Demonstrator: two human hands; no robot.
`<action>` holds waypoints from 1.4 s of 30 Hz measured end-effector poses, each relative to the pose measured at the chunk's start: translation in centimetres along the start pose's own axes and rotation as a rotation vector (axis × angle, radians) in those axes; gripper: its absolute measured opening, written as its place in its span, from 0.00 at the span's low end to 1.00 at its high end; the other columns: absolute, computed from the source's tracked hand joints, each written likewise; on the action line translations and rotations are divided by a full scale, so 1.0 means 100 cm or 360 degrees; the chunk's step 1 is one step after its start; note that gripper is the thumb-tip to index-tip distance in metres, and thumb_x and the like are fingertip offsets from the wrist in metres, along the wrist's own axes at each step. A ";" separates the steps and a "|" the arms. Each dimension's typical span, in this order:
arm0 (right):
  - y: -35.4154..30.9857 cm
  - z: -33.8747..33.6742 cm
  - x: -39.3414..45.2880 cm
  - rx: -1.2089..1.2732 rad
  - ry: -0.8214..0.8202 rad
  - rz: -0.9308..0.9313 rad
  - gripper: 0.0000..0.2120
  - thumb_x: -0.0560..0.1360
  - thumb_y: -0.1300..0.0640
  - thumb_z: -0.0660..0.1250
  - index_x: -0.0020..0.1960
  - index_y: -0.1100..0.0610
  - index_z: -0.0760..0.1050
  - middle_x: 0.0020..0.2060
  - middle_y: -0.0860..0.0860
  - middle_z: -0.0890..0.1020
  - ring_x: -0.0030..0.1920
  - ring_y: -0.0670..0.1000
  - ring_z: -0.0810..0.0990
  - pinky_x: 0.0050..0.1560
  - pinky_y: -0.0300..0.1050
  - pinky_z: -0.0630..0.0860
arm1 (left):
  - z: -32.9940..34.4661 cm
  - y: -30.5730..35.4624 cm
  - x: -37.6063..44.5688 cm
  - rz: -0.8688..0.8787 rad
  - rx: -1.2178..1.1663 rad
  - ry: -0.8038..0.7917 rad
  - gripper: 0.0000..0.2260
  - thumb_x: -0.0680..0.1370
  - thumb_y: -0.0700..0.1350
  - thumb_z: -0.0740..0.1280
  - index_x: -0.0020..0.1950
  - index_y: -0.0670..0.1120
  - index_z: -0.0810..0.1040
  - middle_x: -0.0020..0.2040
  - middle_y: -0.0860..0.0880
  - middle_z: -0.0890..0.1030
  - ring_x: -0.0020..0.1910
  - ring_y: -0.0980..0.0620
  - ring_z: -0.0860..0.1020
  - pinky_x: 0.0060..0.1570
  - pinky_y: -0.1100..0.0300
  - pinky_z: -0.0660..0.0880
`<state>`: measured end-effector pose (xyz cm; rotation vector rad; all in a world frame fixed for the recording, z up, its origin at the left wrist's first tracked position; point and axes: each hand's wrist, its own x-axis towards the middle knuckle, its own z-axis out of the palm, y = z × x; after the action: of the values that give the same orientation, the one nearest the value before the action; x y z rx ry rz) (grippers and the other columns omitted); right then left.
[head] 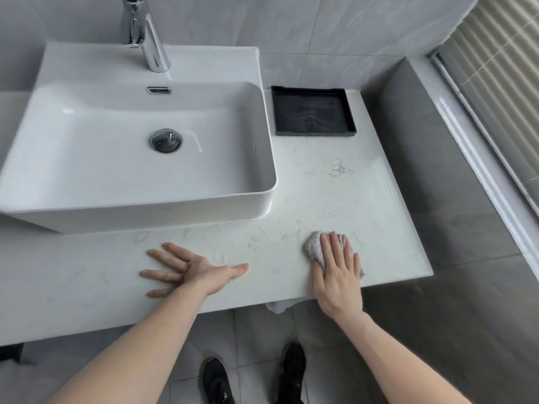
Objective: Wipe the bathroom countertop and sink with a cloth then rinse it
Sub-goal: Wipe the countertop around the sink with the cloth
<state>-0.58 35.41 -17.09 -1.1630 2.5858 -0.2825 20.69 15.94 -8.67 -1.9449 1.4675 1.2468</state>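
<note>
The cloth point(315, 249) is a small grey, speckled rag, bunched into a rounded lump and lying on the countertop point(320, 185) in the lower right of the frame, close to the front edge and near the right end of the slab. Only its upper left part and a bit of its right edge show, since the right hand point(338, 272) lies flat on top of it, palm down, fingers straight and held close together, pointing toward the top of the frame, pressing the rag onto the surface. The countertop is pale, marble-like stone with faint veins and scuffed-looking marks. The left hand point(189, 269) rests on bare stone at lower centre, well apart from the cloth, palm down with fingers spread wide toward the left and the thumb stretched out to the right. Both forearms are bare and rise from the bottom edge. The white rectangular sink point(87, 147) sits on the counter in the upper left, with a chrome tap point(145, 33) behind it and a metal drain plug point(165, 140) in its basin. A shallow black tray point(313, 112) lies right of the sink at the back.
</note>
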 end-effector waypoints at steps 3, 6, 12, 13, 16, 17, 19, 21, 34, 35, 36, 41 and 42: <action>0.016 -0.010 0.014 -0.0003 0.0043 0.0239 0.31 0.85 0.41 0.47 0.84 0.45 0.41 0.84 0.45 0.41 0.82 0.50 0.35 0.82 0.61 0.41 | 0.001 0.000 0.004 -0.0009 -0.0016 0.0000 0.84 0.47 0.76 0.77 0.76 0.42 0.21 0.72 0.38 0.17 0.72 0.27 0.21 0.69 0.23 0.35; 0.013 -0.008 0.018 -0.0036 0.0135 0.0354 0.32 0.84 0.40 0.48 0.84 0.45 0.42 0.84 0.46 0.44 0.83 0.51 0.37 0.82 0.61 0.41 | 0.001 0.000 0.008 -0.0023 -0.0019 -0.0007 0.85 0.45 0.77 0.76 0.75 0.42 0.20 0.72 0.38 0.16 0.71 0.26 0.21 0.69 0.22 0.35; 0.013 -0.005 0.017 -0.0102 0.0163 0.0358 0.32 0.83 0.40 0.45 0.84 0.46 0.43 0.84 0.46 0.45 0.83 0.52 0.39 0.82 0.62 0.43 | 0.003 0.002 0.009 -0.0044 -0.0009 0.0012 0.84 0.45 0.77 0.76 0.75 0.43 0.19 0.71 0.38 0.15 0.72 0.27 0.21 0.69 0.22 0.35; 0.014 -0.004 0.017 -0.0109 0.0164 0.0357 0.32 0.83 0.40 0.45 0.84 0.46 0.43 0.84 0.46 0.45 0.83 0.53 0.39 0.82 0.62 0.43 | 0.003 0.002 0.009 -0.0047 -0.0004 0.0013 0.84 0.45 0.77 0.76 0.74 0.43 0.19 0.71 0.39 0.15 0.72 0.27 0.21 0.69 0.22 0.35; 0.013 -0.003 0.016 -0.0109 0.0165 0.0362 0.32 0.83 0.40 0.46 0.84 0.46 0.42 0.84 0.46 0.44 0.83 0.52 0.38 0.82 0.62 0.43 | 0.005 0.002 0.010 -0.0042 0.0008 0.0027 0.84 0.46 0.77 0.76 0.75 0.43 0.19 0.71 0.39 0.16 0.72 0.27 0.22 0.69 0.23 0.35; 0.013 -0.004 0.016 -0.0104 0.0163 0.0362 0.32 0.83 0.40 0.46 0.84 0.46 0.42 0.84 0.46 0.44 0.83 0.52 0.38 0.82 0.62 0.42 | 0.005 0.002 0.011 -0.0046 0.0008 0.0031 0.84 0.46 0.77 0.76 0.75 0.43 0.19 0.72 0.39 0.16 0.72 0.27 0.22 0.69 0.23 0.35; 0.012 -0.005 0.017 -0.0083 0.0166 0.0368 0.32 0.84 0.41 0.48 0.84 0.46 0.42 0.84 0.46 0.44 0.83 0.51 0.38 0.82 0.61 0.42 | 0.005 0.002 0.012 -0.0040 0.0008 0.0035 0.84 0.46 0.77 0.77 0.75 0.43 0.19 0.72 0.39 0.16 0.72 0.27 0.21 0.69 0.23 0.35; 0.011 -0.004 0.016 -0.0053 0.0173 0.0379 0.32 0.85 0.41 0.50 0.84 0.45 0.43 0.84 0.46 0.44 0.83 0.51 0.38 0.82 0.61 0.42 | 0.004 0.000 0.013 -0.0030 0.0012 0.0042 0.84 0.46 0.77 0.77 0.74 0.42 0.19 0.71 0.39 0.15 0.71 0.27 0.21 0.69 0.23 0.34; -0.058 0.022 -0.015 0.0049 0.0213 0.0498 0.31 0.82 0.44 0.46 0.84 0.45 0.45 0.84 0.47 0.48 0.83 0.52 0.42 0.81 0.62 0.43 | 0.002 -0.086 0.025 0.0622 0.0249 0.0412 0.52 0.70 0.74 0.63 0.83 0.53 0.41 0.81 0.50 0.31 0.80 0.39 0.33 0.77 0.38 0.42; -0.073 0.027 -0.020 0.0052 0.0217 0.0491 0.31 0.82 0.44 0.46 0.84 0.45 0.46 0.84 0.47 0.49 0.83 0.52 0.43 0.81 0.62 0.43 | -0.010 -0.108 0.027 0.0804 0.0294 0.0419 0.45 0.73 0.71 0.62 0.83 0.55 0.48 0.83 0.53 0.37 0.81 0.43 0.39 0.78 0.42 0.47; -0.088 0.031 -0.024 0.0056 0.0219 0.0481 0.31 0.82 0.44 0.46 0.84 0.45 0.47 0.84 0.47 0.49 0.83 0.52 0.43 0.81 0.62 0.43 | -0.026 -0.130 0.030 0.0972 0.0297 0.0421 0.39 0.74 0.69 0.60 0.81 0.57 0.56 0.83 0.56 0.45 0.81 0.46 0.46 0.77 0.45 0.52; -0.170 0.063 -0.043 0.0012 0.0185 0.0381 0.32 0.82 0.45 0.48 0.84 0.45 0.47 0.84 0.47 0.49 0.83 0.52 0.43 0.81 0.61 0.44 | -0.132 -0.232 0.072 0.1180 0.0112 0.0788 0.28 0.75 0.63 0.59 0.73 0.56 0.73 0.76 0.58 0.67 0.74 0.51 0.64 0.70 0.56 0.59; -0.187 0.069 -0.047 0.0002 0.0178 0.0348 0.32 0.81 0.45 0.48 0.84 0.46 0.47 0.84 0.47 0.50 0.83 0.52 0.43 0.81 0.61 0.45 | -0.153 -0.249 0.084 0.1143 0.0121 0.0844 0.27 0.75 0.62 0.59 0.73 0.54 0.73 0.76 0.56 0.67 0.74 0.50 0.65 0.71 0.54 0.60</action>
<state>17.78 26.34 -17.19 -0.8762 2.7792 -0.3083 50.10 9.04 -12.37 -1.8319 2.5988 0.9103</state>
